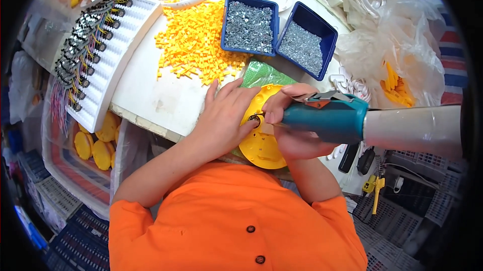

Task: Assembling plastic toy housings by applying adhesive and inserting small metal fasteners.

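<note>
A round yellow plastic casing (261, 152) lies on the table's front edge, partly over a green sheet (266, 75). My left hand (224, 110) holds it down, fingers stretched along its left side. The thumb presses by a small round black part (254, 120) inside the casing. My right hand (304, 145) is wrapped round a teal power screwdriver (324, 120) with a metal lever on top. The tool lies level, its front end pointing left over the casing. My right fingers come close to the black part and hide the tool's tip.
Beyond lie a pile of small yellow plastic pieces (198, 39) and two blue bins of screws (249, 27) (302, 44). At left, a white ribbed foam tray (113, 54) holds wired black parts. A plastic-lined crate (100, 185) holds yellow round casings. Plastic bags (397, 44) stand at right.
</note>
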Motion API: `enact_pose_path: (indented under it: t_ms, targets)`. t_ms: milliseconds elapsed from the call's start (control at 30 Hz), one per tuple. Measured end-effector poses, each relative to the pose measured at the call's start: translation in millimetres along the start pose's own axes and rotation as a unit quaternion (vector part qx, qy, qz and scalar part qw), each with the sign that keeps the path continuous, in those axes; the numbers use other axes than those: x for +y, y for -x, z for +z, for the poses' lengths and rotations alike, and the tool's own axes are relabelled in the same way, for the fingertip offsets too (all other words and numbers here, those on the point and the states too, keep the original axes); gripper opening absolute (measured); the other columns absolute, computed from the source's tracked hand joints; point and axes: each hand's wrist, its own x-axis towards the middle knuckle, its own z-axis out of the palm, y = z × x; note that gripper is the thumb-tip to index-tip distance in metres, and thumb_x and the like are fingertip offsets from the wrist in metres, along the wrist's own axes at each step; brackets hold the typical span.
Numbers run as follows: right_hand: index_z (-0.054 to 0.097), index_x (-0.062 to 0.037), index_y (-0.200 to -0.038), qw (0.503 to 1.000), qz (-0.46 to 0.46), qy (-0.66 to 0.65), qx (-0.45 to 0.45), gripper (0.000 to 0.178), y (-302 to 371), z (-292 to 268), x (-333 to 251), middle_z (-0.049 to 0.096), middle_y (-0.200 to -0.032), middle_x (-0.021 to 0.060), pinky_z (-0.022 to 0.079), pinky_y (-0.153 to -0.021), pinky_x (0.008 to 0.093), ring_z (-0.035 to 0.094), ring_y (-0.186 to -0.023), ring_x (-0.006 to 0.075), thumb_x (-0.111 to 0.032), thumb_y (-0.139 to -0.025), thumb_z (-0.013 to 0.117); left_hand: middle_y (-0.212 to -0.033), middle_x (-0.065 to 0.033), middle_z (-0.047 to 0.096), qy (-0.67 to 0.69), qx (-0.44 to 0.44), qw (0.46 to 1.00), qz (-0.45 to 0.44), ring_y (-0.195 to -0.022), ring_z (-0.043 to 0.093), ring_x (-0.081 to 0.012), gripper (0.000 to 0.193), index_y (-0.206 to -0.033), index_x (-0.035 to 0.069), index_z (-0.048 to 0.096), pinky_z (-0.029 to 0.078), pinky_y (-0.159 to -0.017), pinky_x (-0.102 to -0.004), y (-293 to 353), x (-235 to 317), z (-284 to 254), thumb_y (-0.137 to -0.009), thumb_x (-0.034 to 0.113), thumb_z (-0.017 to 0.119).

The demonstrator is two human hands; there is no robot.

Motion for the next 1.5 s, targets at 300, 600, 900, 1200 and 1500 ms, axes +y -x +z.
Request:
enact_pose_path:
  t_ms: [300,600,900,1200,1500]
  targets:
    - [0.054,0.0035,-0.134,0.991,-0.123,0.024,-0.043,0.107,-5,-4,-49,0.064,-0.082,0.0122,0.048,-0.076,0.0389,0.060,-0.075,0.0227,-0.091,-0.084,0.039,-0.125,-0.0084,0.065,-0.176,0.151,0.966,0.114,-0.127,0.055,-0.0288,0.030,-0.110,0.011,0.071,0.040,-0.107,-0.0484,-121,-60,-44,-0.082,0.020,0.079]
    - [0.056,0.0037,-0.131,0.997,-0.073,0.008,0.025,0.107,13,-5,-44,0.064,-0.081,0.0140,0.048,-0.080,0.0401,0.061,-0.075,0.0243,-0.091,-0.083,0.042,-0.117,-0.0013,0.067,-0.237,0.130,0.951,0.150,-0.127,0.056,-0.0234,0.013,-0.092,0.013,0.073,0.036,-0.112,-0.0506,-144,-79,-47,-0.086,0.023,0.077]
    - [0.056,0.0029,-0.133,0.998,-0.057,-0.001,0.018,0.108,9,-4,-40,0.064,-0.083,0.0140,0.048,-0.082,0.0401,0.062,-0.079,0.0248,-0.092,-0.082,0.043,-0.108,-0.0001,0.069,-0.025,0.104,0.983,0.148,-0.113,0.062,-0.0251,0.016,-0.087,0.013,0.070,0.042,-0.098,-0.0442,-54,-24,-29,-0.078,0.018,0.082]
    - [0.055,0.0013,-0.135,0.995,-0.034,-0.096,0.011,0.107,7,15,-28,0.063,-0.083,0.0146,0.048,-0.085,0.0415,0.062,-0.080,0.0262,-0.091,-0.082,0.044,-0.107,0.0026,0.069,-0.003,0.101,0.983,0.154,-0.116,0.061,-0.0245,0.016,-0.091,0.016,0.073,0.041,-0.100,-0.0454,-5,-5,-6,-0.078,0.019,0.082]
    - [0.055,0.0008,-0.134,0.993,-0.035,-0.098,0.053,0.105,15,25,-30,0.063,-0.084,0.0143,0.047,-0.082,0.0415,0.060,-0.078,0.0243,-0.090,-0.083,0.042,-0.108,0.0023,0.067,0.033,0.091,0.984,0.153,-0.119,0.060,-0.0247,0.014,-0.089,0.016,0.073,0.039,-0.100,-0.0453,2,-6,-4,-0.079,0.020,0.082]
